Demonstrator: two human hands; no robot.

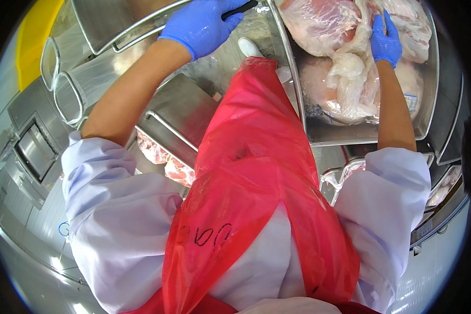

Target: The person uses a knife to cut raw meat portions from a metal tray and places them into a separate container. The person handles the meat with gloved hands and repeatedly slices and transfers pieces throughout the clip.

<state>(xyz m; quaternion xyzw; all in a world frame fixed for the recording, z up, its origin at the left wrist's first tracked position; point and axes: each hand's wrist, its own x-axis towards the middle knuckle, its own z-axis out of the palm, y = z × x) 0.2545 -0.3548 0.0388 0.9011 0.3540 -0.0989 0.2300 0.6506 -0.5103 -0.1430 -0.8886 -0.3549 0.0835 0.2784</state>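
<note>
My left hand (201, 26), in a blue glove, reaches to the top of the view. Its fingers are closed round a black handle (240, 9); whatever the handle belongs to lies past the frame edge. Over a steel bin at the upper right, my right hand (386, 44), also blue-gloved, rests on the meat with its fingers stretched out and a little apart. In the steel bin (345, 140) lie large pale pink cuts of meat (319, 26), with whitish crumpled plastic film (350, 83) between them. A small printed label (411, 102) shows beside my right forearm.
A steel bin with a bar handle (170, 130) stands left of my red apron (256, 131), with more meat (165, 159) near it. Other steel bins (125, 23) line the upper left, by a yellow panel (34, 39). A white boot (248, 47) shows on the floor.
</note>
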